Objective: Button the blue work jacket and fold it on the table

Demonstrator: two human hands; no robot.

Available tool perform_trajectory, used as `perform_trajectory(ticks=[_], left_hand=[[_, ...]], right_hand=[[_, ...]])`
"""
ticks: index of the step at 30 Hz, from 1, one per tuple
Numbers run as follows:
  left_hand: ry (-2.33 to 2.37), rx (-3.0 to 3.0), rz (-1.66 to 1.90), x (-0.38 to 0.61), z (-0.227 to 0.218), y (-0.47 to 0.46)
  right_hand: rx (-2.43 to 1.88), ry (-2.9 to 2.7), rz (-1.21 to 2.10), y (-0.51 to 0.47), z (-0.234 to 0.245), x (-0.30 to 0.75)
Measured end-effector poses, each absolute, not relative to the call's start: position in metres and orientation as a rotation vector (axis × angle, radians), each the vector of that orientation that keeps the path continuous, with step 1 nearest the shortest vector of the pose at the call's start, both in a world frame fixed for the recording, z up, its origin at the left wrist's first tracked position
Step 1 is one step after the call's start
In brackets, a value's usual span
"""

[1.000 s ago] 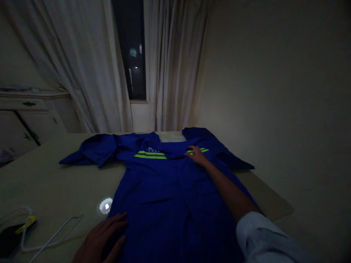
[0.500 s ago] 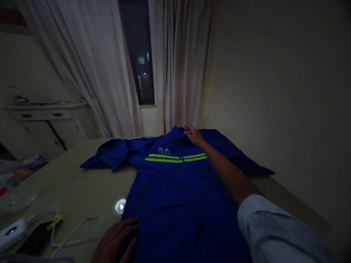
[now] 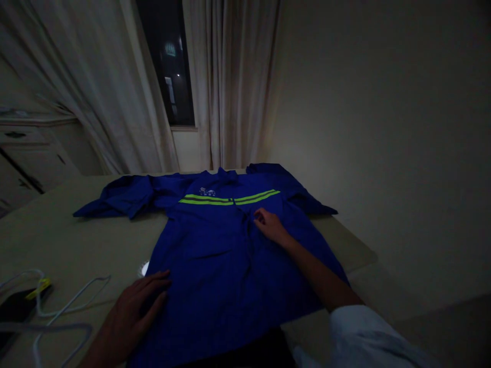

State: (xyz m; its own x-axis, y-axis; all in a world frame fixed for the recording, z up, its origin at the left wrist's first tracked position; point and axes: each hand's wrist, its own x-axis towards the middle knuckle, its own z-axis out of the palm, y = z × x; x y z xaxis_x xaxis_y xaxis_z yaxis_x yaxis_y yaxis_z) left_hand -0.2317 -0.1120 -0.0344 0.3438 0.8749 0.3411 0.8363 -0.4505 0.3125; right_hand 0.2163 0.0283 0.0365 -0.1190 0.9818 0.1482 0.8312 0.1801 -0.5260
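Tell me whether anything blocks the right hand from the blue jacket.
Nothing visible does: the right hand is over the front of the blue jacket, below its striped band; whether they touch is unclear.

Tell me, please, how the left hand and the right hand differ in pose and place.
The left hand is at the jacket's left edge; the right hand is farther from the camera, below the green stripes. The left hand is outstretched; the right hand curls inward. Both hands are bare.
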Motion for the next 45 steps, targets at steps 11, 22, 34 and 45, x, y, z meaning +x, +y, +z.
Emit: perform_trajectory(ticks=[11,22,34,45], left_hand=[[1.524,2.626,0.477,-0.069,0.046,-0.040],[1.497,2.214,0.817,0.025,-0.010,0.048],[1.255,1.980,0.971,0.014,-0.026,0.062],[1.294,2.083,1.140,0.021,-0.018,0.047]], right_hand=[[-1.730,-2.229,0.377,0.018,0.013,0.174],[-1.348,-2.120,0.341,0.014,-0.017,0.192],[-1.370,-1.942,0.425,0.019,-0.015,0.187],[-1.439,-1.706,0.375,0.025,-0.019,0.191]])
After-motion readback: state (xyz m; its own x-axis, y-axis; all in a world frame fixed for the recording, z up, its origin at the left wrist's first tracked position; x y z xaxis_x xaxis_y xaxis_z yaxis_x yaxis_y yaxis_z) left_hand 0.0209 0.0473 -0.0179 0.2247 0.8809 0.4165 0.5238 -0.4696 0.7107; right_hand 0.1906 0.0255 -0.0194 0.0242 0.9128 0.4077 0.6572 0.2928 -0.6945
